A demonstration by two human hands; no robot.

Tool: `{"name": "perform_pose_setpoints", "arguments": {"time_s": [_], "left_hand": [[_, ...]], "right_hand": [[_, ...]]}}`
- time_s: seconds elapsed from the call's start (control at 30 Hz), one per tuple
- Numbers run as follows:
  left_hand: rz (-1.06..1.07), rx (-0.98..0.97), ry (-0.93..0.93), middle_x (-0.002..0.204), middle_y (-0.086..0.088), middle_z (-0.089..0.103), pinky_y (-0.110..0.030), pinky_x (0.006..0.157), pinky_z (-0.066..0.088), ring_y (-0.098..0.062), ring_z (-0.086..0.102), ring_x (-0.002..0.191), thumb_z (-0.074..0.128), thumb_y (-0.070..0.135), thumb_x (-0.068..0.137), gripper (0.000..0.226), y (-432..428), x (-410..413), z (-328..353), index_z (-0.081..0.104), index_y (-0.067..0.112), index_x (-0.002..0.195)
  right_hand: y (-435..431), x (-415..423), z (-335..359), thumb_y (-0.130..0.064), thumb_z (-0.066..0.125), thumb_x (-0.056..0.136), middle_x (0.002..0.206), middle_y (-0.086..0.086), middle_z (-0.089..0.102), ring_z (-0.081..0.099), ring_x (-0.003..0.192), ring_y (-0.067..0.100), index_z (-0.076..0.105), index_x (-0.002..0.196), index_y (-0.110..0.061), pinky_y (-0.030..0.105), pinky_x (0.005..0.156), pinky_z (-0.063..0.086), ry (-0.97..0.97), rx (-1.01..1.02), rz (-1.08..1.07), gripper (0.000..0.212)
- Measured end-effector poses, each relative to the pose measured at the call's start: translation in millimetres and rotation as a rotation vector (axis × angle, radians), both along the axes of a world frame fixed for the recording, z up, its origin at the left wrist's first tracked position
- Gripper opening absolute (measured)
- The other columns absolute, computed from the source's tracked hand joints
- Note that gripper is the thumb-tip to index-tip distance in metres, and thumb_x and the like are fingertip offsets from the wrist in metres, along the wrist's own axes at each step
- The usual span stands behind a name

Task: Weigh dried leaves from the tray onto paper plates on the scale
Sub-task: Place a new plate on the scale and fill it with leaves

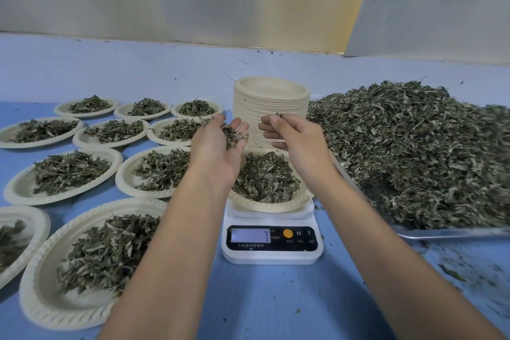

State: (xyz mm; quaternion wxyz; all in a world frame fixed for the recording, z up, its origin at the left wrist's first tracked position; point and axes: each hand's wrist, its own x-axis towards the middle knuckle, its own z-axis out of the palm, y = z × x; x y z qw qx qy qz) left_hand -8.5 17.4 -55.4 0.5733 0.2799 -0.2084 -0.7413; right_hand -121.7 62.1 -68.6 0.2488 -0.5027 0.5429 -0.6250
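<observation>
Paper plates (20, 188) heaped with leaves fill the left of the blue table (262, 298). At centre, the left hand (218, 146) lies palm up, its grip released, cupping leaves (230, 134) above the plate (276, 207) on the scale (271, 254). The right hand (292, 138) pinches a few leaves. At right, the tray (441, 233) carries a heap (414, 146).
</observation>
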Motion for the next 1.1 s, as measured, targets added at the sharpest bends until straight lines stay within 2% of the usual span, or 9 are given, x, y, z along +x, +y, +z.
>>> {"name": "perform_pose_setpoints", "arguments": {"time_s": [0.17, 0.33, 0.43, 0.57, 0.67, 0.77, 0.9, 1.0, 1.1], "left_hand": [[-0.002, -0.023, -0.001, 0.087, -0.015, 0.058, -0.031, 0.079, 0.053, -0.026, 0.06, 0.08, 0.042, 0.012, 0.101, 0.022, 6.1, -4.9, 2.9, 0.051, 0.005, 0.12], [-0.049, -0.041, 0.045, 0.085, -0.015, 0.055, -0.028, 0.074, 0.051, -0.026, 0.056, 0.084, 0.041, 0.009, 0.101, 0.012, 21.3, -30.2, 11.5, 0.051, 0.006, 0.095], [-0.015, -0.064, 0.0, 0.081, -0.009, 0.059, -0.024, 0.065, 0.049, -0.016, 0.058, 0.069, 0.042, 0.012, 0.101, 0.012, 29.8, -65.1, 12.9, 0.051, 0.008, 0.106], [-0.068, -0.045, -0.092, 0.079, -0.007, 0.059, -0.022, 0.049, 0.046, -0.017, 0.057, 0.062, 0.045, 0.013, 0.099, 0.027, 45.3, -116.2, 5.8, 0.052, 0.001, 0.122], [-0.122, -0.059, -0.188, 0.079, -0.006, 0.062, -0.022, 0.052, 0.049, -0.015, 0.06, 0.064, 0.048, 0.015, 0.098, 0.033, 54.7, -149.6, -2.5, 0.052, 0.0, 0.128], [-0.213, -0.067, -0.266, 0.089, -0.007, 0.065, -0.023, 0.059, 0.049, -0.016, 0.061, 0.073, 0.053, 0.014, 0.096, 0.029, 63.2, -172.0, -10.3, 0.057, 0.002, 0.122], [-0.343, -0.101, -0.328, 0.088, -0.001, 0.063, -0.017, 0.055, 0.046, -0.01, 0.059, 0.072, 0.052, 0.004, 0.094, 0.014, 73.9, -187.9, -19.8, 0.063, 0.009, 0.101], [-0.453, -0.185, -0.439, 0.11, -0.003, 0.063, -0.023, 0.072, 0.048, -0.016, 0.062, 0.094, 0.054, 0.008, 0.093, 0.045, 74.3, -191.9, -26.9, 0.047, 0.015, 0.136], [-0.523, -0.28, -0.484, 0.134, -0.002, 0.053, -0.031, 0.088, 0.05, -0.017, 0.06, 0.108, 0.055, 0.018, 0.093, 0.062, 74.1, -190.7, -32.2, 0.029, 0.031, 0.148]], "right_hand": [[2.4, 1.0, 4.8, -0.017, 0.049, 0.098, 0.096, 0.006, 0.07, 0.063, 0.087, 0.013, 0.067, 0.099, -0.008, 0.027, 0.082, 0.05, -0.092, -0.01, 0.0, 0.02], [6.2, -9.0, 13.0, -0.012, 0.047, 0.098, 0.104, 0.012, 0.069, 0.065, 0.094, 0.016, 0.066, 0.103, -0.002, 0.026, 0.086, 0.052, -0.275, -0.052, -0.022, 0.021], [12.4, -19.3, 9.9, -0.008, 0.048, 0.097, 0.085, 0.002, 0.071, 0.066, 0.083, 0.01, 0.068, 0.087, -0.009, 0.019, 0.077, 0.054, -0.332, -0.082, -0.05, 0.022], [19.5, -47.1, -0.4, -0.014, 0.052, 0.092, 0.083, 0.014, 0.069, 0.06, 0.078, 0.019, 0.066, 0.078, -0.006, 0.043, 0.079, 0.051, -0.283, -0.029, -0.307, 0.022], [26.9, -70.9, -6.4, -0.014, 0.05, 0.093, 0.102, 0.005, 0.07, 0.063, 0.097, 0.017, 0.068, 0.092, -0.017, 0.042, 0.093, 0.049, -0.294, -0.001, -0.405, 0.018], [32.0, -93.7, -12.0, -0.009, 0.046, 0.094, 0.121, 0.008, 0.063, 0.058, 0.113, 0.021, 0.062, 0.119, -0.006, 0.038, 0.102, 0.044, -0.357, 0.032, -0.453, 0.031], [38.4, -113.8, -17.3, -0.007, 0.04, 0.093, 0.082, 0.006, 0.062, 0.056, 0.083, 0.02, 0.065, 0.081, -0.005, 0.03, 0.074, 0.044, -0.5, 0.057, -0.514, 0.028], [40.8, -119.1, -19.2, -0.014, 0.041, 0.092, 0.07, 0.003, 0.051, 0.048, 0.073, 0.022, 0.056, 0.069, -0.008, 0.032, 0.064, 0.038, -0.612, 0.045, -0.582, 0.028], [40.7, -120.2, -20.5, -0.019, 0.042, 0.093, 0.076, 0.002, 0.055, 0.054, 0.075, 0.02, 0.056, 0.081, -0.012, 0.032, 0.068, 0.042, -0.611, 0.028, -0.586, 0.02]]}}
